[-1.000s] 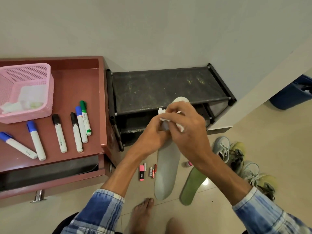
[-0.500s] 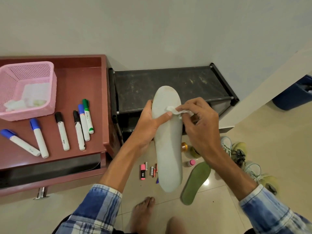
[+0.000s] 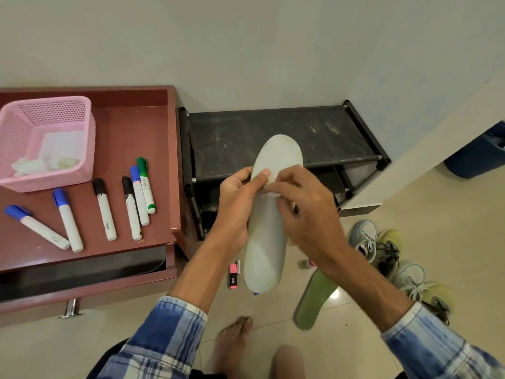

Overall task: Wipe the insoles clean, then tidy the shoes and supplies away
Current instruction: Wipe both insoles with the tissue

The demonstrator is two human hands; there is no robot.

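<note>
A pale grey insole [image 3: 269, 242] is held upright in front of me over the floor. My left hand [image 3: 237, 198] grips its left edge, thumb across the face. My right hand [image 3: 303, 209] pinches a small white wipe [image 3: 269, 193] and presses it on the middle of the insole. A second, green insole [image 3: 315, 303] lies on the tiled floor at lower right. Two pale sneakers [image 3: 366, 239] [image 3: 418, 283] sit on the floor to the right.
A black shoe rack [image 3: 273, 132] stands against the wall behind the insole. At left, a red-brown desk [image 3: 131, 127] carries a pink basket [image 3: 52, 140] with used wipes and several markers [image 3: 102, 209]. A pink highlighter [image 3: 233, 276] and small bottle [image 3: 307, 263] lie on the floor. My bare feet are below.
The insole was raised and turned so its full face shows. My right hand with the wipe slid left and down across the insole toward my left thumb.
</note>
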